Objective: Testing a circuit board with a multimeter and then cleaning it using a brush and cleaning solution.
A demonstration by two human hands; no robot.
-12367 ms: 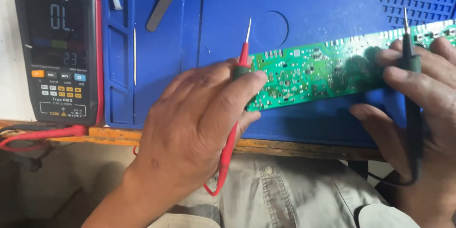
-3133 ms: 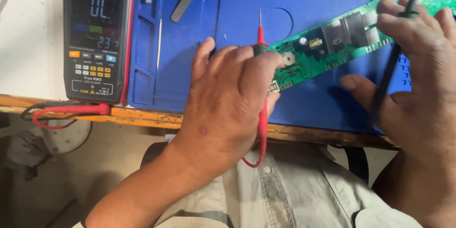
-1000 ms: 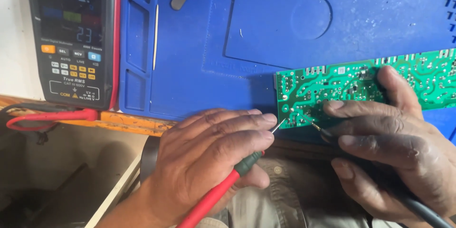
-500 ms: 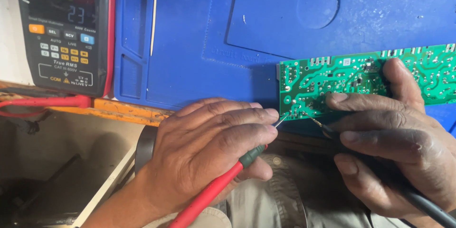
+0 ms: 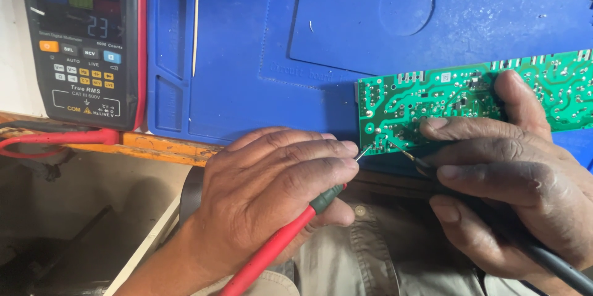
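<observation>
At the near edge of the blue work mat (image 5: 259, 55), a green circuit board (image 5: 432, 95) is lying solder side up, its long axis running left to right and rising slightly toward the right, where it is passing out of view; its left end is sitting just above the mat's front edge. The right hand (image 5: 506, 172) is pressing fingers onto the board's lower edge while gripping a black probe (image 5: 543, 253), whose metal tip is pointing up and left onto the board's lower left corner. The left hand (image 5: 272, 191) is curling closed around a red probe (image 5: 278, 246), its long axis slanting from lower left to upper right, with the thin tip touching the same corner just left of the black one. Outward to the left, a dark multimeter (image 5: 83, 43) with a lit screen is resting on the counter (image 5: 154, 148), a red lead (image 5: 55, 138) trailing from its base. A thin pale stick (image 5: 195, 30) is lying upright in a mat groove.
</observation>
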